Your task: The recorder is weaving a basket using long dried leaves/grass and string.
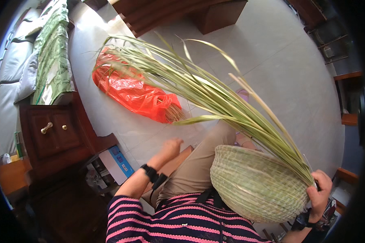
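My right hand is closed around the gathered lower ends of a long bundle of green and straw-coloured grass stalks. The bundle fans out up and to the left. Below it, a woven plant-fibre basket rests on its side against my lap, its rim towards my knee. My left hand hovers to the left of my thigh, with nothing seen in it; its fingers are blurred and partly curled. On the floor ahead lies a red plastic bag with cut stalk ends poking from its mouth, partly under the bundle's tips.
To the left stand a dark wooden cabinet and a cushioned seat beside a green cloth. A blue and white box is near my left arm. Dark wooden furniture stands ahead, and shelves line the right.
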Available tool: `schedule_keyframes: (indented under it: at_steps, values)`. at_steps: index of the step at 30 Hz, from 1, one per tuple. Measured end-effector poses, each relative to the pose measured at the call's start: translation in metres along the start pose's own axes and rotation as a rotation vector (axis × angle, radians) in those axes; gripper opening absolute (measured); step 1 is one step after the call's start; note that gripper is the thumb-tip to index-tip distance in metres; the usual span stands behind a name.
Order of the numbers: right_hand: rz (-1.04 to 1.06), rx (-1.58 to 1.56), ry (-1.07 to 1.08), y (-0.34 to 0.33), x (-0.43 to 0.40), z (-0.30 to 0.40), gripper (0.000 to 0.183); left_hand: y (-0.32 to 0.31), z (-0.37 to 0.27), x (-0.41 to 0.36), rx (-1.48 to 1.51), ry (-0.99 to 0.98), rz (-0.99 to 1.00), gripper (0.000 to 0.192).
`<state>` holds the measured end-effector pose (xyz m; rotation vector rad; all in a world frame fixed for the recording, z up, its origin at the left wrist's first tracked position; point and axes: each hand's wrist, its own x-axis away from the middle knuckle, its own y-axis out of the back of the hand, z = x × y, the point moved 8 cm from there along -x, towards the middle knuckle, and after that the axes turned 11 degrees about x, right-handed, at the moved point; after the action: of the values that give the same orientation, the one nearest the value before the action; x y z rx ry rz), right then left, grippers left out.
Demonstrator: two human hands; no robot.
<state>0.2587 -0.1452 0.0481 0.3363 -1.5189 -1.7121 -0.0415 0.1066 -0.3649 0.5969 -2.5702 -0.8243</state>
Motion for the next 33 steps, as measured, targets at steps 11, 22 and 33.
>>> schedule_keyframes:
  at_steps: [11,22,33]
  values:
    - [-0.054,-0.298,-0.329,0.002,-0.014,-0.064,0.048,-0.064,0.253,-0.084,-0.122,0.398,0.04,0.015]
    - [-0.006,-0.295,-0.449,-0.006,-0.025,-0.055,0.039,-0.048,0.287,-0.106,-0.277,0.359,0.138,0.015]
    - [0.008,-0.28,-0.368,-0.015,-0.036,-0.037,0.03,-0.018,0.243,-0.118,-0.256,0.123,0.093,0.015]
